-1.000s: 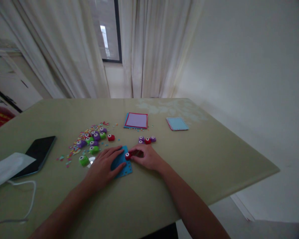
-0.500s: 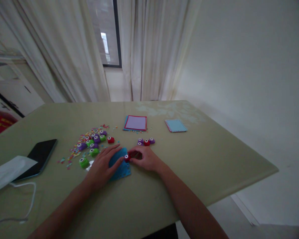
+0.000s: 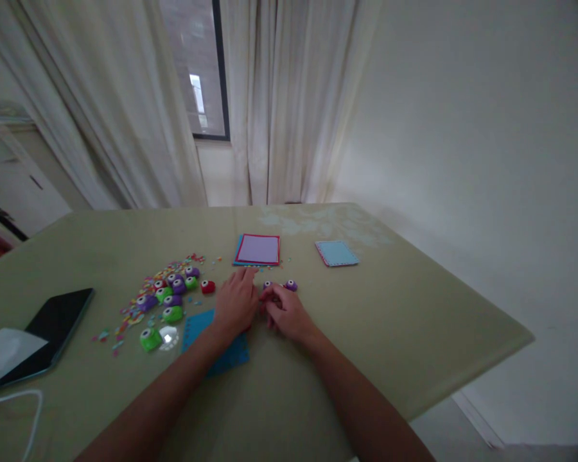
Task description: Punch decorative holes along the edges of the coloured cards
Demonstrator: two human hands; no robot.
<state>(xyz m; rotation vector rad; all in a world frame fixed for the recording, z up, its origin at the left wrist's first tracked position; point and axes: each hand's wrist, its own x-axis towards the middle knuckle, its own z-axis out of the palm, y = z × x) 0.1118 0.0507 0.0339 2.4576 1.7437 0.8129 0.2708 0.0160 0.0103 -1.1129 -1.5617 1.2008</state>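
My left hand [image 3: 238,300] lies stretched over the upper right part of a blue square sheet [image 3: 231,357] with a dotted edge, its fingers pointing away from me. Close beside it, my right hand [image 3: 289,314] is closed in a pinch. A bit of red one-eyed toy [image 3: 262,309] shows at its fingertips, mostly covered by the fingers. Just behind that hand sit purple one-eyed toys [image 3: 291,285], partly hidden. Left of my left hand, a red one-eyed toy [image 3: 207,287] stands alone.
Several purple, green and red one-eyed toys [image 3: 172,314] cluster at left among colourful confetti [image 3: 149,280]. A clear shiny disc [image 3: 168,337] lies near a green toy [image 3: 150,339]. Stacked squares [image 3: 259,249] and a light blue square [image 3: 337,253] lie farther back. A tablet [image 3: 62,321], tissue [image 3: 9,353] and white cable [image 3: 37,410] are at left.
My left hand has moved right and away from me, off the middle of the blue sheet and up against my right hand. The red toy is now mostly hidden by my fingers. The view has shifted slightly.
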